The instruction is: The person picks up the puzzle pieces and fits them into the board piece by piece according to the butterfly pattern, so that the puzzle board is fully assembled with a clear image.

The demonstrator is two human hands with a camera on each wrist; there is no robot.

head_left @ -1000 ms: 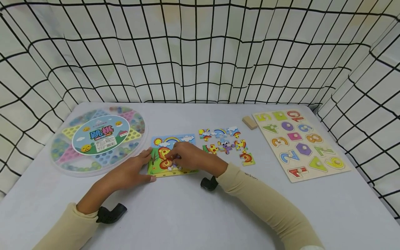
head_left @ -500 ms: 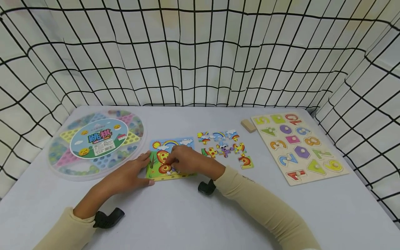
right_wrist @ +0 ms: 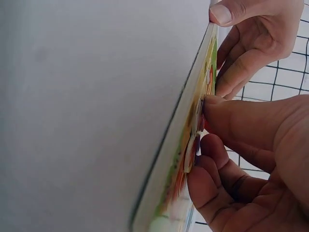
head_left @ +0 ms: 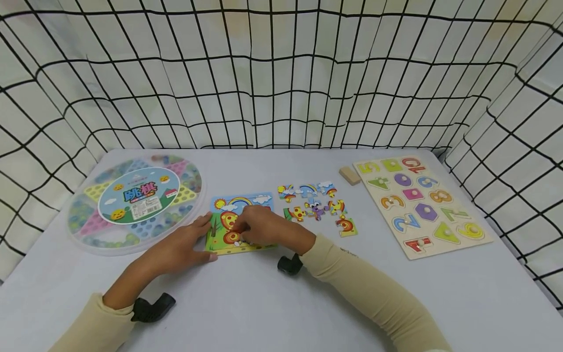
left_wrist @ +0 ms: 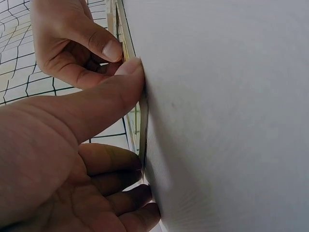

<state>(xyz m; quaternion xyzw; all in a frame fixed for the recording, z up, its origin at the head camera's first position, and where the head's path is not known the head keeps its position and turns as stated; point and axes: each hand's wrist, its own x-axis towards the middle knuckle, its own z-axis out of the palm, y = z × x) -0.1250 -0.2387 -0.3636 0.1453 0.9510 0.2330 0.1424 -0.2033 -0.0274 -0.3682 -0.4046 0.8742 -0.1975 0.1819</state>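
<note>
A colourful jigsaw puzzle board (head_left: 218, 247) with a cartoon animal scene lies flat on the white table. My right hand (head_left: 263, 225) is over its middle right part, thumb and fingers pinching a puzzle piece (right_wrist: 192, 153). In the right wrist view that piece sits slightly raised and tilted against the board's face. Much of the board's right half is hidden under this hand in the head view. My left hand (head_left: 186, 244) rests at the board's left side, its fingers along the left edge and its thumb at the near edge, fingers spread and loosely extended.
Several loose puzzle pieces (head_left: 316, 209) lie in rows to the right of the board. A round Chinese checkers set (head_left: 138, 195) stands at the left. On the right are a wooden number-and-shape board (head_left: 406, 234) and a small wooden block (head_left: 349, 176). Black netting surrounds the table.
My right hand stays over the same part of the board, with only slight finger movement. The left hand keeps its place at the board's edge. The head view has shifted a little.
</note>
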